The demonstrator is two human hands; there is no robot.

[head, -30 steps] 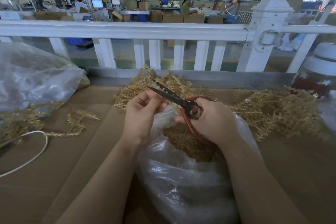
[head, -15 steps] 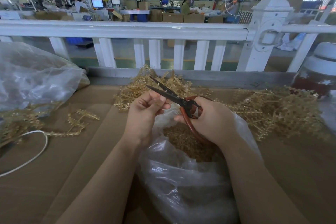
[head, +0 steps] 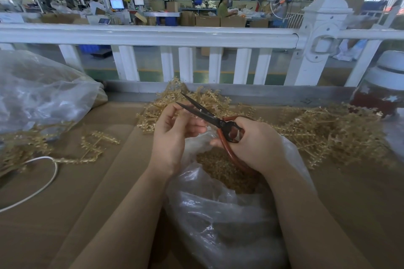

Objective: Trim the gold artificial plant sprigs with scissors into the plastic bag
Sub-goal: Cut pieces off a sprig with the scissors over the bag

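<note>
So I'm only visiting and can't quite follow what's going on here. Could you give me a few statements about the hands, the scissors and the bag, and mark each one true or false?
1. The right hand grips the scissors by their reddish handles. True.
2. The scissor blades are closed tight. False: they stand apart, tips pointing away from the person.
3. The left hand lies flat on the table. False: it is raised beside the blades, fingers curled; whether it pinches a sprig cannot be told.
4. The plastic bag under the hands holds gold trimmings. True.
5. A pile of gold sprigs lies right of the hands. True.
</note>
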